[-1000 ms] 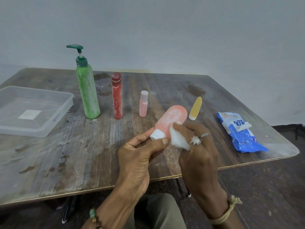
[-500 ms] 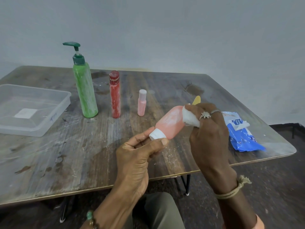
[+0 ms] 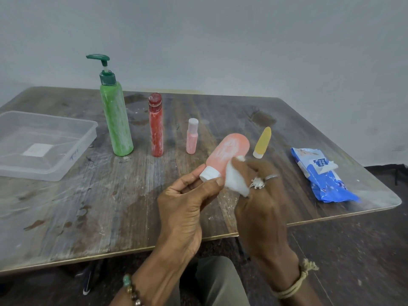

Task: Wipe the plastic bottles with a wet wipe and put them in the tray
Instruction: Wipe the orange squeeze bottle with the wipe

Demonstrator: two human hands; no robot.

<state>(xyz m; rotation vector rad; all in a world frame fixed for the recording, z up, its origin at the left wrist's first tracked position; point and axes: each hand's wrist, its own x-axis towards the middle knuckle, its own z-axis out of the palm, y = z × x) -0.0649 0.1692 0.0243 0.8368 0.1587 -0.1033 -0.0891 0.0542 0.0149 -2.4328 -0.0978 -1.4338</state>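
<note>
A: Okay, which step?
B: Wiping, and probably the first bottle. Left grip (image 3: pixel 183 202) pinches the peach bottle (image 3: pixel 227 151) at its white cap and holds it tilted over the table's near edge. Right grip (image 3: pixel 260 206) is curled round a wadded wipe (image 3: pixel 235 180), pressed on the bottle's lower side.
A: Tray?
B: Tray (image 3: pixel 88 138) sits far left on the table, no bottles in it, well apart from the hands.
A: Next move?
B: My guess: clear the white smears higher up the body, then carry it left to the tray. Four more stand in a row, all streaked: green pump bottle (image 3: pixel 116 120), red bottle (image 3: pixel 156 127), pink bottle (image 3: pixel 192 138), yellow bottle (image 3: pixel 262 140).
A: Surroundings?
B: Worn, stained wooden table (image 3: pixel 66 206), blue wipe pack (image 3: pixel 324 175) at right, plain grey wall (image 3: pixel 220 40), dark floor (image 3: pixel 353 250).
</note>
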